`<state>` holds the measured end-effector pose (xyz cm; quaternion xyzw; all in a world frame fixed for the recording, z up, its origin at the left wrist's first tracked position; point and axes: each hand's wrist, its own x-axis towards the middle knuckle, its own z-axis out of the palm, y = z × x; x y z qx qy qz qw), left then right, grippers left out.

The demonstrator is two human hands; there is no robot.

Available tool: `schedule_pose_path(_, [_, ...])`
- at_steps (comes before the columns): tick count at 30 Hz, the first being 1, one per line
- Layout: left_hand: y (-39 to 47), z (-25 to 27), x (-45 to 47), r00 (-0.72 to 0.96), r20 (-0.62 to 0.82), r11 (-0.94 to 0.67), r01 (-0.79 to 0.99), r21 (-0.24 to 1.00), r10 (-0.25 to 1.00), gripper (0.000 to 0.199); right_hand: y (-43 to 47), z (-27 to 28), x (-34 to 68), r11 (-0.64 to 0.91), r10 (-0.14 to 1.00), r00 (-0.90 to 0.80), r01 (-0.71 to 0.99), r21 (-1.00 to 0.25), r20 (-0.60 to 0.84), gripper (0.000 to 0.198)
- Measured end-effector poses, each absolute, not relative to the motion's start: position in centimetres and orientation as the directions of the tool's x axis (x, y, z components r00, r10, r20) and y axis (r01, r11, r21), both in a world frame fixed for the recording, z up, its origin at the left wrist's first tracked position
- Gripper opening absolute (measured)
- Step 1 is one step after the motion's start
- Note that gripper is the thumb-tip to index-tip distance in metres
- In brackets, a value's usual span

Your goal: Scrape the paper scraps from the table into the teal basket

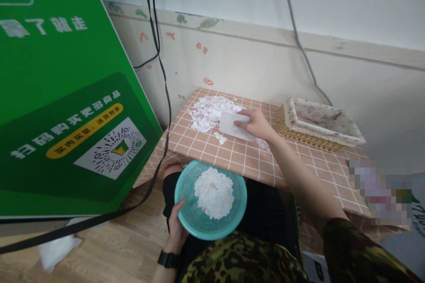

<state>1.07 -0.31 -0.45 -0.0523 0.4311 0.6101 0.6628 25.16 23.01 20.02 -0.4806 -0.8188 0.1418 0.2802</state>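
My left hand (177, 223) grips the left rim of a teal plastic colander (186, 220), thumb over the edge, holding it over my lap just below the table's front edge. A mound of small white paper scraps (214, 192), some with pink marks, lies in the colander. Over the table, my right hand (253, 124) is closed on a flat white scraper-like sheet (232, 124), standing on edge against the tabletop. Just left of that sheet spreads a pile of white and pink paper scraps (207, 112). A few scraps lie in front of it, and some show behind my wrist.
A wicker basket (308, 138) with a floral cloth lining stands at the table's right, by the wall. The table has a brown checked cloth (229, 157). A large green sign (59, 75) rises at the left, with black cables (166, 97) hanging beside it.
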Motion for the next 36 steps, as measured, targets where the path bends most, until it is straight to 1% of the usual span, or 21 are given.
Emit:
schedule_pose_path(3, [-0.3, -0.7, 1.0, -0.139, -0.639, 0.243, -0.847, 0.473, 0.757, 0.024, 23.2, 19.6, 24.9, 0.489, 0.870, -0.359, 0.716, -0.498, 0.338, 0.029])
schedule_pose_path(8, [-0.3, -0.7, 1.0, -0.161, -0.646, 0.235, -0.844, 0.481, 0.746, 0.021, 23.2, 19.4, 25.1, 0.490, 0.860, -0.316, 0.732, -0.473, 0.401, 0.030])
schedule_pose_path(10, [-0.3, -0.5, 1.0, -0.159, -0.646, 0.237, -0.844, 0.482, 0.746, 0.021, 23.0, 19.4, 25.3, 0.501, 0.858, -0.339, 0.721, -0.479, 0.387, 0.028])
schedule_pose_path(15, [-0.3, -0.4, 1.1, -0.143, -0.633, 0.231, -0.852, 0.469, 0.761, 0.021, 22.6, 19.9, 25.9, 0.516, 0.856, -0.419, 0.663, -0.543, 0.302, 0.024])
schedule_pose_path(20, [-0.3, -0.3, 1.1, -0.122, -0.646, 0.249, -0.857, 0.452, 0.753, 0.021, 23.3, 19.9, 25.3, 0.549, 0.836, -0.401, 0.626, -0.554, 0.375, 0.025])
schedule_pose_path(24, [-0.3, -0.1, 1.1, -0.145, -0.655, 0.249, -0.847, 0.470, 0.741, 0.019, 23.9, 19.6, 25.0, 0.572, 0.820, -0.453, 0.622, -0.535, 0.350, 0.024])
schedule_pose_path(27, [-0.3, -0.3, 1.0, -0.152, -0.656, 0.247, -0.846, 0.473, 0.739, 0.020, 24.0, 19.7, 25.3, 0.565, 0.825, -0.450, 0.638, -0.523, 0.343, 0.025])
schedule_pose_path(31, [-0.3, -0.5, 1.0, -0.161, -0.652, 0.241, -0.843, 0.482, 0.741, 0.022, 23.9, 20.0, 26.0, 0.530, 0.848, -0.414, 0.650, -0.545, 0.331, 0.025])
schedule_pose_path(34, [-0.3, -0.4, 1.0, -0.156, -0.644, 0.244, -0.839, 0.486, 0.749, 0.023, 23.7, 20.4, 26.4, 0.507, 0.858, -0.440, 0.645, -0.572, 0.265, 0.024])
schedule_pose_path(36, [-0.3, -0.3, 1.0, -0.139, -0.644, 0.252, -0.842, 0.476, 0.752, 0.023, 23.7, 20.6, 26.4, 0.508, 0.853, -0.460, 0.624, -0.594, 0.247, 0.024])
